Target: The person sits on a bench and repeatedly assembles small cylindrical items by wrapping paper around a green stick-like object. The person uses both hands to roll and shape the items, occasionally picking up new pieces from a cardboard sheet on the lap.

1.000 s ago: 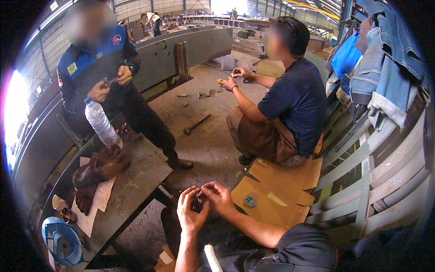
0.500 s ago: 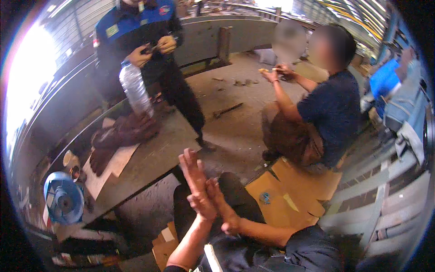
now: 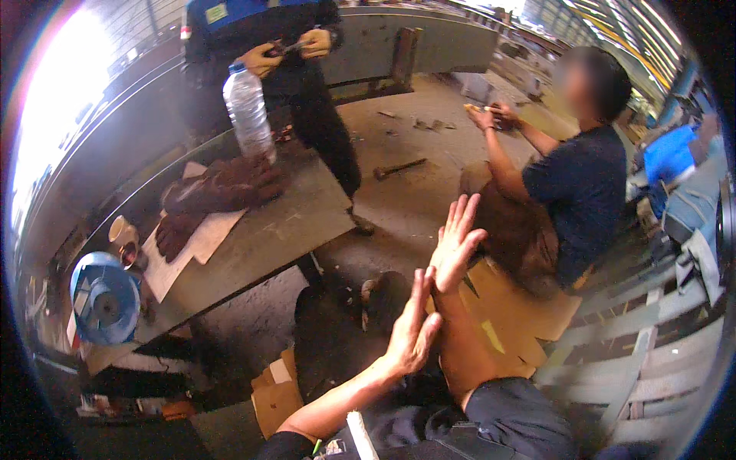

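Observation:
My left hand [image 3: 412,333] is raised above my lap with its fingers stretched out, and its fingertips lie against or close to my right wrist. A little farther forward is my right hand [image 3: 457,244], fingers extended and slightly spread, thumb apart. I see nothing held in either hand. Nearest beneath them are my dark trousers and a flattened cardboard sheet [image 3: 529,310] on the floor. To the left stands a metal table [image 3: 295,222] bearing dark brown work gloves [image 3: 218,188], an upright clear water bottle [image 3: 249,115] and a blue round funnel-like object [image 3: 107,299].
Behind the table a person [image 3: 307,100] stands, fingering a small dark item. Another person [image 3: 583,192] squats at right, holding something small. A hammer-like tool [image 3: 400,167] lies on the floor. A slatted pallet [image 3: 644,337] is on the right, and a cardboard box [image 3: 276,399] sits below the table.
My hands have moved right. The right hand has gone up and forward past the left, whose fingers are now by the right wrist. The view has shifted slightly.

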Available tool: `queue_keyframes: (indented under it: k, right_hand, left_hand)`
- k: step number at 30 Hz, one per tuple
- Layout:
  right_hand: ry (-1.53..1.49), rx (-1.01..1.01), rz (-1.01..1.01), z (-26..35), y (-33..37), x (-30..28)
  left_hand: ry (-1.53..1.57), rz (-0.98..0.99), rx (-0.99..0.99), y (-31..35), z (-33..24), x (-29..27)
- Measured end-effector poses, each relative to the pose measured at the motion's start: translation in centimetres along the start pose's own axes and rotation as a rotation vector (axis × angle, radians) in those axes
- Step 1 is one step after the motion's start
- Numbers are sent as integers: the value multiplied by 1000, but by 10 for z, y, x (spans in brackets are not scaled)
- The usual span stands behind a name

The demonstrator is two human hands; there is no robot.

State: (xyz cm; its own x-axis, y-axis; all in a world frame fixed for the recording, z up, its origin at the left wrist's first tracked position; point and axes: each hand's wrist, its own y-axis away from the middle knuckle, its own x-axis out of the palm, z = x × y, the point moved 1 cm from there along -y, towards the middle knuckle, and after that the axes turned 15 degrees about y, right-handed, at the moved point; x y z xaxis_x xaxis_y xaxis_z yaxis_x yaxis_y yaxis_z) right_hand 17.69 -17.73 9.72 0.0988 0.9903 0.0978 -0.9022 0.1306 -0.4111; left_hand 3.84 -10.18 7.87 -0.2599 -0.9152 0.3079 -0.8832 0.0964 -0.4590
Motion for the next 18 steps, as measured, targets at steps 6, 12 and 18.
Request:
queue_keyframes:
  k: [6,12,18]
  right_hand:
    - [194,-75,-311,-1,4,-10]
    - [207,-2,-402,-11,13,-19]
    - [63,132,-359,-19,19,-27]
  left_hand:
    - [-205,-382,46,-10,6,-3]
    - [127,-370,-200,-14,15,-7]
    - [-118,-206,-168,-12,23,-16]
